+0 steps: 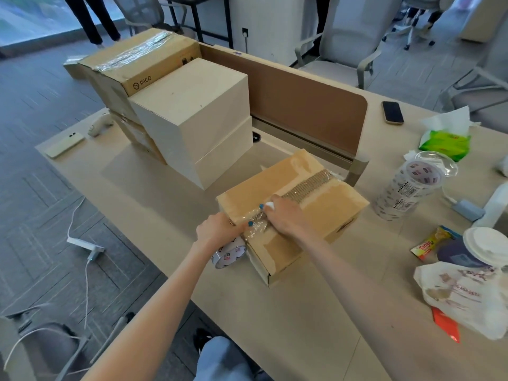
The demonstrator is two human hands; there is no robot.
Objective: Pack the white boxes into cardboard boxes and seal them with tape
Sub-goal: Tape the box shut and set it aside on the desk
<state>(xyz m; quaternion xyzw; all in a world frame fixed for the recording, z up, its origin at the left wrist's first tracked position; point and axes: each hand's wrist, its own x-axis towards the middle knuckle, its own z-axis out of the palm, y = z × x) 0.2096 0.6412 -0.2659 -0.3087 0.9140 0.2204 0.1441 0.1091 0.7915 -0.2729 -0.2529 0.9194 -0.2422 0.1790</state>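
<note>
Beige desk [302,312], left hand [220,229], right hand [287,215] pinching crinkled tape [257,222], cardboard box [275,174]

The pale beige counter [154,188] carries a taped brown cardboard box [324,215], a stack of two white cardboard boxes [198,119], a cream phone [66,144], a black phone [392,112] and a clear sleeve of tape rolls [406,188].

Cardboard box [291,213]: closed, mid-bench [154,204], set at angle. Clear tape [308,185] strip along top seam, crumpled and bunched at near-left edge. Roll [229,255], white with print, just beside box's near-left corner, off bench edge. Two white boxes [192,111] stacked far-left of it, upper twisted off lower. Sealed box [137,59], PICO print, taped top, behind stack, on more cardboard.
</note>
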